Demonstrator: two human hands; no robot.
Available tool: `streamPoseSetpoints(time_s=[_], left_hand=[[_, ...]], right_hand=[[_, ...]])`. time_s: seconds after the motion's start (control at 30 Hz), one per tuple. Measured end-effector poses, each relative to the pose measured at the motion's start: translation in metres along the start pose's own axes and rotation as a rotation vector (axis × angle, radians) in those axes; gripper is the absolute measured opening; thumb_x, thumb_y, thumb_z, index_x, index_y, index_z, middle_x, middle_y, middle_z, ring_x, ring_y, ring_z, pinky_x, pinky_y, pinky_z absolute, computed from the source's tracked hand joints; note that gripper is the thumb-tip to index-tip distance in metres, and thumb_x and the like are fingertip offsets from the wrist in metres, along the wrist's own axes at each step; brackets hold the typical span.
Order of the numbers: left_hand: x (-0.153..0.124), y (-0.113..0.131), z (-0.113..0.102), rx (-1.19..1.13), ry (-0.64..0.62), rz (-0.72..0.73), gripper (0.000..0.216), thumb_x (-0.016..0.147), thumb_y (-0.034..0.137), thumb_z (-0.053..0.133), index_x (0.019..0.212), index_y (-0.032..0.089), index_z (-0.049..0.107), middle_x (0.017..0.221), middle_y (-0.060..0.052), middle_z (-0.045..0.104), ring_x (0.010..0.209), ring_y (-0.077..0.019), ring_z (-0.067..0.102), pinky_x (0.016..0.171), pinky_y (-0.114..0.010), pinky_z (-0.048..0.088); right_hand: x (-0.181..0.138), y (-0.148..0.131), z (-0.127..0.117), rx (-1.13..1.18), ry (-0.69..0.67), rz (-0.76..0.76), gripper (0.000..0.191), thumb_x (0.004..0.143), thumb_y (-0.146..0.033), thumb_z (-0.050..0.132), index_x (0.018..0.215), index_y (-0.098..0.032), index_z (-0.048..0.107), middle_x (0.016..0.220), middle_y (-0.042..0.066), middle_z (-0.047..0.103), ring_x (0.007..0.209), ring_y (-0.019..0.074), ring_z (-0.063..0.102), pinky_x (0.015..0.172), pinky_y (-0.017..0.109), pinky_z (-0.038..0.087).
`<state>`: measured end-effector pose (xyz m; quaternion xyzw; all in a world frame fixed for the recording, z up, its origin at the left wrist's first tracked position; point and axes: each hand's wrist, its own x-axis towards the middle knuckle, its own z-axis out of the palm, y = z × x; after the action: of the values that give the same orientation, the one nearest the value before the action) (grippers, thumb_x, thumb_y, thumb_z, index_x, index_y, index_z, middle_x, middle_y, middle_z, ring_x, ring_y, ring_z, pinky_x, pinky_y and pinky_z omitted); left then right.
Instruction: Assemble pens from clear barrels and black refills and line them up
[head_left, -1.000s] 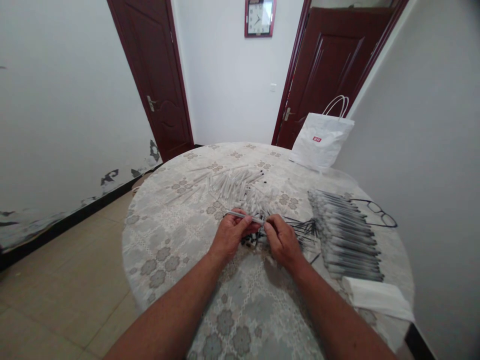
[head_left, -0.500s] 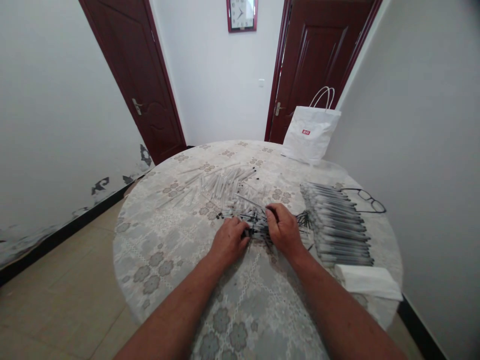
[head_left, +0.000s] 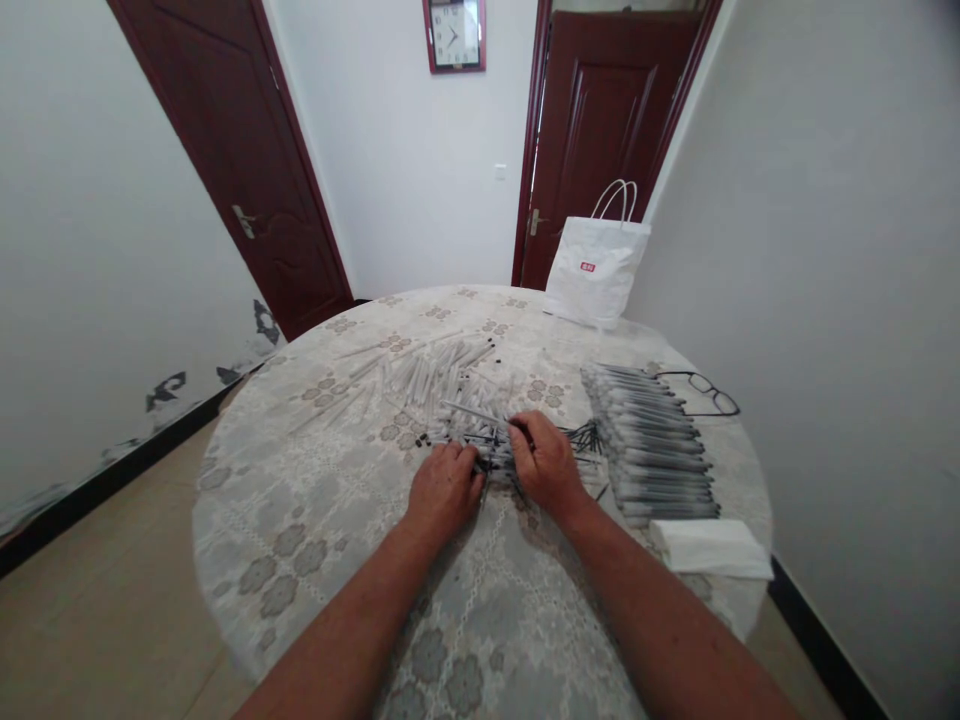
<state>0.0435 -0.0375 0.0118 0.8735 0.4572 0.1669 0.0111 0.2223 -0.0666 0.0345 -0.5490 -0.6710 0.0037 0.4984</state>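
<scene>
My right hand (head_left: 545, 458) is closed in a pinch on a thin pale pen (head_left: 474, 411), whose free end points left over the pile. My left hand (head_left: 447, 487) rests low at the pile's near-left edge. Its fingers are curled by small dark pieces, and what is between the fingertips is hidden. Between the hands lie dark, thin pen parts (head_left: 496, 452). Beyond them spreads a heap of translucent pen barrels (head_left: 431, 376). A few black pen caps (head_left: 423, 440) sit left of the pile.
Right of my hands lies a long row of pens (head_left: 660, 440). Eyeglasses (head_left: 705, 393) and a folded white cloth or paper (head_left: 712, 548) are at the right edge. A white bag (head_left: 598, 270) stands at the back of the round table (head_left: 330, 530).
My view has shifted, so everything sits slightly further left. The pen in my right hand is now less tilted, and my left hand stays by the pile.
</scene>
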Motion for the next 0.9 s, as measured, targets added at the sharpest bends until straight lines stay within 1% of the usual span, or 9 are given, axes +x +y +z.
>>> streamPoseSetpoints(time_s=[0.23,0.4,0.47,0.53,0.6,0.63,0.7,0.77,0.9], left_hand=[[0.004,-0.011,0.007,-0.05,0.007,0.057,0.014,0.091,0.028,0.053,0.099,0.02,0.062,0.099,-0.011,0.063,0.097,-0.0257,0.057,0.086,-0.036,0.044],[0.007,-0.019,0.002,-0.224,0.137,0.001,0.02,0.096,0.033,0.046,0.09,0.021,0.061,0.09,-0.009,0.063,0.091,-0.0246,0.06,0.082,-0.036,0.045],[0.008,-0.021,-0.005,-0.408,0.236,-0.093,0.023,0.097,0.036,0.045,0.09,0.021,0.06,0.087,-0.007,0.063,0.088,-0.0226,0.061,0.083,-0.035,0.046],[0.009,-0.024,-0.012,-0.692,0.312,-0.256,0.029,0.098,0.043,0.042,0.089,0.021,0.059,0.079,-0.004,0.062,0.076,-0.0195,0.061,0.076,-0.033,0.049],[0.012,-0.027,-0.017,-1.131,0.353,-0.395,0.035,0.097,0.05,0.041,0.092,0.02,0.058,0.078,-0.003,0.064,0.066,-0.0166,0.062,0.067,-0.031,0.051],[0.014,-0.029,-0.019,-1.352,0.406,-0.449,0.034,0.095,0.051,0.045,0.096,0.019,0.057,0.085,-0.004,0.066,0.067,-0.0159,0.063,0.067,-0.032,0.053],[0.017,-0.033,-0.021,-1.661,0.485,-0.51,0.032,0.09,0.048,0.057,0.099,0.018,0.056,0.087,-0.003,0.067,0.07,-0.0142,0.066,0.072,-0.033,0.056],[0.018,-0.035,-0.023,-1.824,0.528,-0.528,0.033,0.086,0.042,0.066,0.104,0.017,0.057,0.088,-0.004,0.068,0.073,-0.0131,0.067,0.076,-0.032,0.057],[0.017,-0.035,-0.026,-1.9,0.524,-0.53,0.035,0.082,0.035,0.072,0.108,0.017,0.057,0.092,-0.005,0.072,0.08,-0.0145,0.07,0.078,-0.031,0.057]], right_hand=[[0.001,-0.001,0.0,-0.011,-0.001,0.004,0.019,0.098,-0.026,0.045,0.101,-0.019,0.062,0.092,0.007,0.065,0.089,0.0194,0.061,0.084,0.03,0.046],[0.001,-0.004,-0.002,0.011,-0.001,0.043,0.021,0.1,-0.029,0.043,0.103,-0.02,0.062,0.094,0.007,0.066,0.09,0.0195,0.062,0.084,0.03,0.047],[0.0,-0.004,-0.002,0.015,-0.006,0.051,0.02,0.099,-0.029,0.044,0.104,-0.02,0.062,0.095,0.007,0.067,0.09,0.0198,0.062,0.084,0.03,0.047],[-0.002,-0.004,-0.001,0.016,-0.013,0.044,0.019,0.099,-0.029,0.045,0.104,-0.02,0.062,0.095,0.006,0.068,0.09,0.0199,0.063,0.084,0.03,0.047],[-0.004,-0.004,0.001,0.022,-0.031,0.02,0.018,0.098,-0.029,0.046,0.104,-0.02,0.062,0.095,0.006,0.068,0.089,0.0199,0.063,0.084,0.03,0.047],[-0.005,-0.005,0.002,0.027,-0.048,0.005,0.018,0.098,-0.029,0.046,0.104,-0.02,0.062,0.094,0.006,0.068,0.088,0.0198,0.063,0.083,0.03,0.047],[-0.008,-0.005,0.003,0.03,-0.084,-0.02,0.018,0.098,-0.028,0.046,0.103,-0.02,0.061,0.093,0.006,0.068,0.087,0.0198,0.063,0.082,0.03,0.047],[-0.01,-0.006,0.005,0.021,-0.109,-0.035,0.018,0.098,-0.028,0.046,0.102,-0.021,0.062,0.092,0.006,0.068,0.085,0.02,0.064,0.08,0.03,0.047],[-0.012,-0.006,0.007,0.005,-0.121,-0.038,0.018,0.098,-0.029,0.046,0.102,-0.021,0.061,0.091,0.006,0.068,0.084,0.0204,0.064,0.079,0.031,0.048]])
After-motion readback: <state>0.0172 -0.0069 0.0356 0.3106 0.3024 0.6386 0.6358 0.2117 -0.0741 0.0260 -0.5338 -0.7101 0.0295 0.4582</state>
